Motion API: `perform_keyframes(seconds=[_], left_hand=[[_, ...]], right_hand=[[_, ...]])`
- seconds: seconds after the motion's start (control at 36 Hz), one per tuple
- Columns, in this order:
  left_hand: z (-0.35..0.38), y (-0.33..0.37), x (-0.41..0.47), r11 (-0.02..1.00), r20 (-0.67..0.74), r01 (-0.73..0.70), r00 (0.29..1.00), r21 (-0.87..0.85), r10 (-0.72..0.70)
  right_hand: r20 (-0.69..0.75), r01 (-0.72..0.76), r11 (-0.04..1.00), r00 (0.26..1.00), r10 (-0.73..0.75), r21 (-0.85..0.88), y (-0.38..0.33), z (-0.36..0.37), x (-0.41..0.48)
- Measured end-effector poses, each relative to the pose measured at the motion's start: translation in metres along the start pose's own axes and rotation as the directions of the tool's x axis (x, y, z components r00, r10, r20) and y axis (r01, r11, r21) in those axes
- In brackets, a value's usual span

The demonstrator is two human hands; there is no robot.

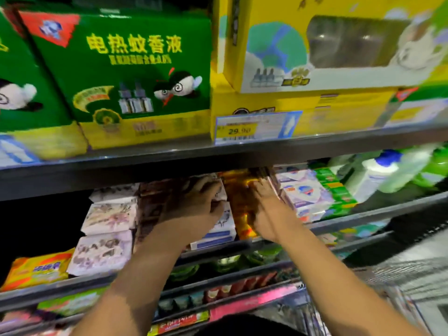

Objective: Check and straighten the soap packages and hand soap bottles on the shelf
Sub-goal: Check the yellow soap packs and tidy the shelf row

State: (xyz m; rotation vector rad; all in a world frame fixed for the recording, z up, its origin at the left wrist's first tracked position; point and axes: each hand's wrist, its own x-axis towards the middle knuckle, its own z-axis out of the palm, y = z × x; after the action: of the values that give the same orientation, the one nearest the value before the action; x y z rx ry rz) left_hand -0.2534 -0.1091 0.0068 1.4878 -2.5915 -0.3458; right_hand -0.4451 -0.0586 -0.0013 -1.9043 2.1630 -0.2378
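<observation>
The stack of orange-yellow, glossy soap packages (238, 209) stands on the grey metal middle shelf (363, 212), in the gap between the two hands. Just to its left sits a stack of white-and-blue soap packages (218, 236), and the left hand (194, 207) lies over the top of that stack, its fingers (217, 190) bent round the stack's right edge where it meets the orange one. The right hand (264, 210) is laid against the right side of the orange-yellow stack, fingers straight and together, reaching toward the back of the shelf (their tips are blurred and in shadow). Right of this hand stand white soap packs with a blue shield mark (303, 194), then a stack of green boxes (335, 187), then a white plastic bottle with a blue cap (381, 169) and a bright green bottle (436, 166). Left of the left hand are dark brown packages (151, 202) and pale floral-printed packs (109, 215), with a yellow-orange flat packet (36, 267) at the shelf's left end. On the shelf above sit a large green carton (126, 69), a yellow windowed carton (315, 44) and a price tag reading 29.90 (254, 128).
</observation>
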Motion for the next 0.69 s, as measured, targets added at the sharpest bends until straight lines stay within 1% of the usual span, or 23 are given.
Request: perform_keyframes(seconds=[0.03,0.08,0.14,0.19,0.22,0.25,0.31,0.36,0.39,0.47,0.58,0.69], left_hand=[[-0.001,0.001,-0.002,1.0,-0.011,-0.004,1.0,0.011,0.004],[-0.002,0.0,-0.005,1.0,-0.024,-0.014,1.0,0.015,0.015],[-0.001,-0.001,-0.007,1.0,-0.056,-0.03,0.998,-0.003,0.03],[0.0,-0.001,-0.007,0.999,-0.084,-0.037,0.996,-0.012,0.035],[0.002,-0.001,-0.007,0.999,-0.09,-0.031,0.996,-0.013,0.029],[0.002,-0.001,-0.006,1.0,-0.083,-0.017,0.996,-0.019,0.016],[0.004,-0.001,-0.006,0.999,-0.054,0.015,0.998,-0.045,-0.017],[0.005,-0.002,-0.006,0.998,-0.055,0.016,0.998,-0.068,-0.019],[0.005,-0.002,-0.007,0.997,-0.053,0.015,0.998,-0.075,-0.019],[0.004,-0.003,-0.007,0.996,-0.051,0.009,0.999,-0.092,-0.014],[0.001,-0.001,-0.011,0.992,-0.087,-0.012,0.996,-0.124,0.001],[0.001,-0.005,-0.008,0.984,-0.055,-0.019,0.998,-0.176,0.009]], right_hand=[[-0.007,-0.02,1.0,1.0,0.02,0.013,0.001,0.002,0.001],[-0.003,-0.014,1.0,1.0,0.014,0.002,0.005,0.006,0.002],[0.042,0.029,0.999,0.999,-0.028,-0.014,0.002,0.005,0.0],[-0.021,0.067,0.998,0.998,-0.067,0.007,0.006,0.01,0.004],[-0.027,0.053,0.998,0.998,-0.052,0.025,0.009,0.012,0.007],[-0.017,0.027,1.0,0.999,-0.027,0.004,0.008,0.009,0.008],[-0.015,0.004,0.995,1.0,-0.005,-0.1,0.002,0.002,0.007],[-0.02,0.03,0.98,0.999,-0.035,-0.198,-0.004,-0.003,0.001],[-0.058,0.053,0.977,0.996,-0.067,-0.208,-0.004,-0.003,-0.002],[-0.178,0.088,0.986,0.978,-0.113,-0.14,-0.004,-0.004,-0.014],[-0.273,0.032,0.999,0.961,-0.029,0.008,-0.003,-0.013,-0.035],[-0.387,0.073,0.986,0.922,-0.009,0.15,0.001,-0.019,-0.055]])
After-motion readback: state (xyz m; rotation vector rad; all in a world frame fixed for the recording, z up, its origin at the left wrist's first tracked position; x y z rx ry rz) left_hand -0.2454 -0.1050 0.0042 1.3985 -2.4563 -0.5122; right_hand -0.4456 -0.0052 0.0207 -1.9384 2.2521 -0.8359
